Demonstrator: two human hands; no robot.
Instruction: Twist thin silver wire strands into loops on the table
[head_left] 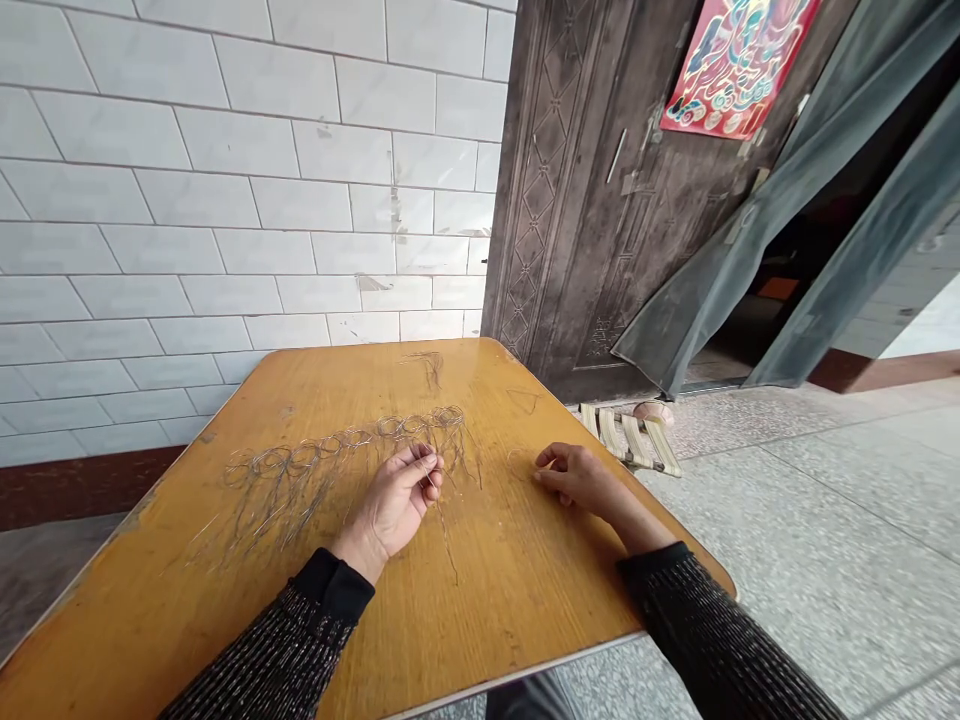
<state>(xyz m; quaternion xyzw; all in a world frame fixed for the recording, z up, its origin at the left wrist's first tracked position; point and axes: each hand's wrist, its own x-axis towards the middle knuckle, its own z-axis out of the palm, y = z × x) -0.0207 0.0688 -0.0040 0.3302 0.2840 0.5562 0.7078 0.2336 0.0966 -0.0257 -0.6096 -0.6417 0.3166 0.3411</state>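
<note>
My left hand (405, 495) is over the middle of the table, thumb and fingers pinched on a thin wire (450, 550) whose twisted tail hangs toward the table's near side. Just beyond it, several looped wires with twisted tails (300, 460) lie in a row across the wooden table (510, 590). To the right, my right hand (574, 478) rests low at the tabletop with curled fingers. Its fingertips meet the edge of a faint thin wire loop (516, 462); the hold is hard to make out at this size.
Loose dark wires (431, 368) lie near the table's far edge, and a bent wire piece (523, 400) lies at the right. A low stool with woven straps (630, 437) stands on the floor beside the table. Behind are a tiled wall (247, 200) and a dark door (570, 200).
</note>
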